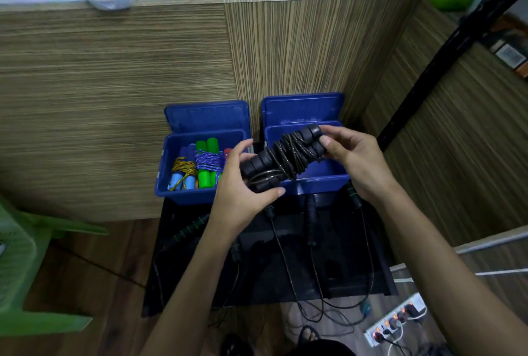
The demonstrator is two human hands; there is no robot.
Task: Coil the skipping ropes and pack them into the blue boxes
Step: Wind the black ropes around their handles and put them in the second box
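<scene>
A black skipping rope bundle, its cord wound round both foam handles, hangs over the front edge of the right blue box. My left hand grips the bundle's lower left end. My right hand pinches its upper right end. The left blue box holds several coiled ropes with green handles and pale blue handles. Both box lids stand open behind. More uncoiled black ropes lie on the black table below my hands.
A wood-grain wall stands right behind the boxes. A green plastic chair is at the left. A power strip with plugs lies on the floor at the lower right, with cords trailing off the table. A black pole slants at the right.
</scene>
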